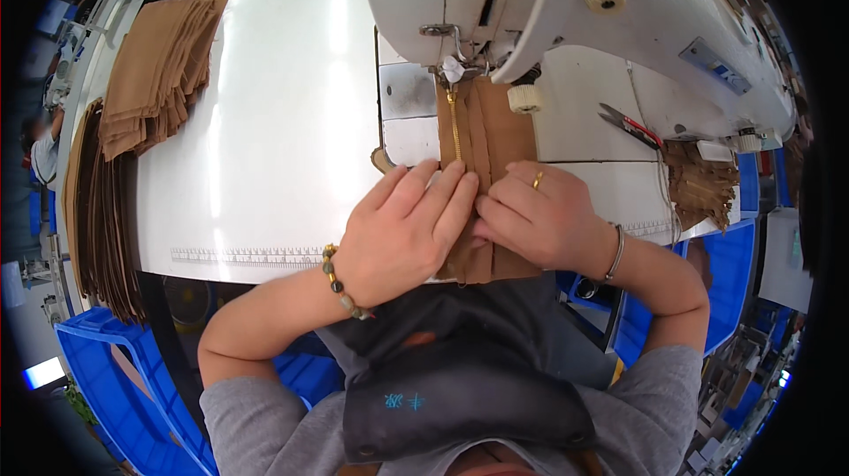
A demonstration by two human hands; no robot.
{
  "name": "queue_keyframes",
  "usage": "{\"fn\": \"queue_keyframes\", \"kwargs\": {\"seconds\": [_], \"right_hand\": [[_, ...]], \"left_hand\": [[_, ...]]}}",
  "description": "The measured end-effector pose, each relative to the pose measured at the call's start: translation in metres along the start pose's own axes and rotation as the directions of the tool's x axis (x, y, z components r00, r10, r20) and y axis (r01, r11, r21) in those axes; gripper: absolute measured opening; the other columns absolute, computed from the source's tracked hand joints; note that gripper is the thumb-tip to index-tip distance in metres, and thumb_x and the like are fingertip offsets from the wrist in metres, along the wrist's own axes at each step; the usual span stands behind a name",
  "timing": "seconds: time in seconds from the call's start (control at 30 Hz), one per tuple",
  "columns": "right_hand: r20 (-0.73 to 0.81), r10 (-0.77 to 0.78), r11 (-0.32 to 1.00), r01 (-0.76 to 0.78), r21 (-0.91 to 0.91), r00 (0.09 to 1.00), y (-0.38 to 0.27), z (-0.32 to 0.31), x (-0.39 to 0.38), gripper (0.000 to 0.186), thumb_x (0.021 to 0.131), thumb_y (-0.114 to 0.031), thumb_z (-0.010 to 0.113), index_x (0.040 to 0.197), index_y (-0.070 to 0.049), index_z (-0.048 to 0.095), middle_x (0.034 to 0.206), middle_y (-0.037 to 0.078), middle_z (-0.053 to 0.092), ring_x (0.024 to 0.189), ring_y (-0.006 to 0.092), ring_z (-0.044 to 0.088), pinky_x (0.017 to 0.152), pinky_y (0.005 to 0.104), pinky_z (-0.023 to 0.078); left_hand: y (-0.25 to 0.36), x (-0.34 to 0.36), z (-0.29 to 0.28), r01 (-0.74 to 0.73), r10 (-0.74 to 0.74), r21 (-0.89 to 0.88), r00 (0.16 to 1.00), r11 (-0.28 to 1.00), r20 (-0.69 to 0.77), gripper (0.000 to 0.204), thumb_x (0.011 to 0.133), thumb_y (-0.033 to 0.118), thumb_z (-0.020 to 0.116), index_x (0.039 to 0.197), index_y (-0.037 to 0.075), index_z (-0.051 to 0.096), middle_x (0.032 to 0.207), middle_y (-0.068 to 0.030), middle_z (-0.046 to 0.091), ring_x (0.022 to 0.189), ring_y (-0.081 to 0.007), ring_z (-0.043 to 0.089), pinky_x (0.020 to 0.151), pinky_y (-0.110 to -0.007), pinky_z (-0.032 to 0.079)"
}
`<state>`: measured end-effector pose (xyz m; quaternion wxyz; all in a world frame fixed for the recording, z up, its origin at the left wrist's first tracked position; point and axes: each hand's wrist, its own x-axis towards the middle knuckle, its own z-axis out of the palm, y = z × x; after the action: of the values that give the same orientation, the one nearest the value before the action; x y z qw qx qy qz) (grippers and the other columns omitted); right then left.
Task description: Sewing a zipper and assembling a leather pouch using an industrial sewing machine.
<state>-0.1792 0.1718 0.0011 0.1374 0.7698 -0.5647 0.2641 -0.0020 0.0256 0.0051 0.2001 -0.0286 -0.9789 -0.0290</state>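
A brown fabric piece (508, 131) lies lengthwise on the white sewing table, its far end under the needle area of a white sewing machine (566, 7). Along its left part runs a gold-toothed zipper (456, 126) that reaches up to the presser foot. My left hand (398, 233) rests over the zipper side with fingers stretched out flat, covering the zipper's near part. Beside it, my right hand (541, 218) has its fingers curled together, pinching the fabric near a folded strip along the middle. The fingertips of both hands almost meet.
Stacks of brown fabric pieces (164, 73) sit at the left, some hanging over the edge. Red-handled scissors (630, 125) and a pile of small brown pieces (703, 184) lie at the right. Blue bins (115, 334) stand below both sides. A ruler scale (248, 257) lines the front edge.
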Motion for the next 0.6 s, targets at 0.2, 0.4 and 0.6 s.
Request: {"fn": "queue_keyframes", "kwargs": {"seconds": [0.2,0.4,0.6], "right_hand": [[0.027,0.208,0.974,-0.210,0.090,0.978,-0.040,-0.004,-0.022,0.020,0.078,-0.017,0.077,0.086,-0.004,0.064,0.089,0.006,0.061,0.081,0.0234,0.065,0.071,0.0340,0.058],[0.016,0.146,0.987,-0.147,0.067,0.989,-0.057,0.004,-0.033,0.019,0.083,-0.016,0.076,0.097,-0.005,0.070,0.102,0.007,0.068,0.100,0.0244,0.069,0.097,0.0400,0.058],[-0.040,-0.016,0.997,0.013,-0.078,0.999,-0.058,0.013,-0.046,0.012,0.083,-0.018,0.076,0.087,-0.008,0.072,0.098,0.007,0.068,0.098,0.0227,0.069,0.096,0.0397,0.058]], "left_hand": [[0.022,-0.020,-0.001,0.074,-0.067,-0.088,0.995,0.993,0.079,0.052,0.082,0.017,0.068,0.133,0.006,0.067,0.140,-0.0137,0.064,0.126,-0.0290,0.062,0.099,-0.038,0.056],[0.021,-0.027,-0.003,0.108,-0.088,-0.166,0.989,0.980,0.123,0.054,0.083,0.013,0.066,0.136,0.002,0.064,0.146,-0.0162,0.060,0.136,-0.0334,0.055,0.105,-0.041,0.053],[0.027,-0.032,-0.005,0.112,-0.075,-0.173,0.976,0.979,0.206,0.063,0.083,0.012,0.068,0.144,-0.001,0.057,0.155,-0.0174,0.051,0.145,-0.0354,0.047,0.116,-0.047,0.043]]}}
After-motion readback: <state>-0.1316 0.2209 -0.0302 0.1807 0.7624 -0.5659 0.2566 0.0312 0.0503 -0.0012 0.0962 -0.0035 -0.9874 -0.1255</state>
